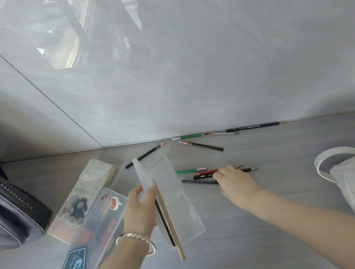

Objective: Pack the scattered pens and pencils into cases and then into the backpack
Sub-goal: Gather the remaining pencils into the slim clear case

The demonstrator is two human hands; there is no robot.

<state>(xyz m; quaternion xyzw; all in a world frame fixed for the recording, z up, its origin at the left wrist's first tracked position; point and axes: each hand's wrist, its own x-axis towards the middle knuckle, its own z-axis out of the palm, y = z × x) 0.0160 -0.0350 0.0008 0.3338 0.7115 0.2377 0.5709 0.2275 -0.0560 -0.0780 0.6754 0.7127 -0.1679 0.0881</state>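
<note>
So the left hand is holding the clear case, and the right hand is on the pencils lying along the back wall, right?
Not quite. In the head view the right hand has its fingers on the nearer cluster of pencils mid-table, not on the pencils along the back wall, which lie apart from it. The left hand does hold the clear case.

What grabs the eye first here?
Centre frame, the left hand holds an open translucent case with two pencils lying along it. Just right of it, the right hand reaches onto a small cluster of pens and pencils on the grey table. More pencils lie against the wall, and a dark backpack sits at the far left.
</note>
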